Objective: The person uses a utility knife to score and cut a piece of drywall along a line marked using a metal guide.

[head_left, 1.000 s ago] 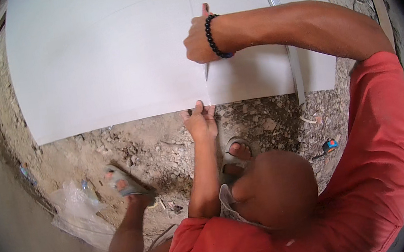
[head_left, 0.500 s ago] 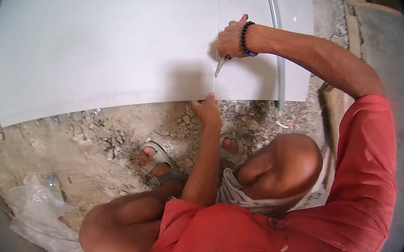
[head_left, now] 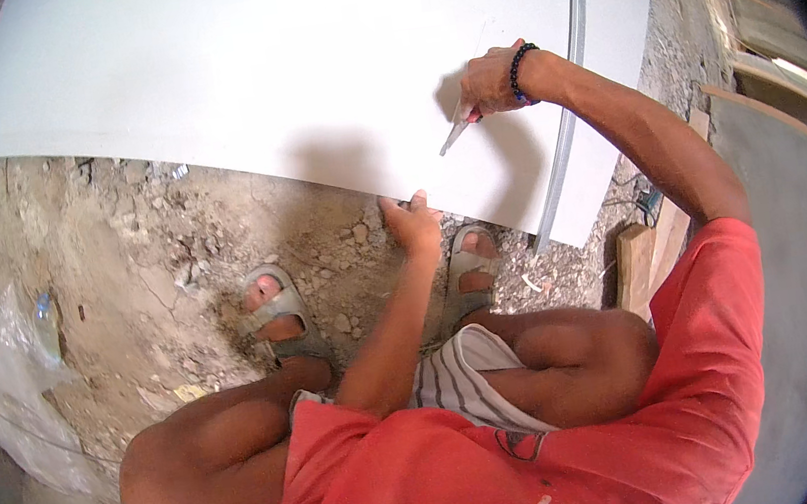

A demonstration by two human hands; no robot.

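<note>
A large white flat board (head_left: 232, 82) lies on the ground in front of me. My right hand (head_left: 493, 80), with a dark bead bracelet at the wrist, is closed around a utility knife (head_left: 454, 135). Its blade points down and toward me, with the tip at or just over the board's face; contact is hard to tell. My left hand (head_left: 412, 221) grips the board's near edge, thumb on top and the other fingers partly hidden. A long grey metal bar (head_left: 571, 121) lies across the board, right of the knife and under my right forearm.
Rough, stony soil (head_left: 152, 253) runs along the board's near edge, under my sandalled feet. Crumpled clear plastic (head_left: 13, 391) lies at the left. Wooden pieces (head_left: 635, 264) are near my right knee, and a grey floor (head_left: 793, 305) extends along the right.
The view has turned, so the board now slants down to the right. My right hand still holds the knife near the same part of the board. My left hand stays at the edge.
</note>
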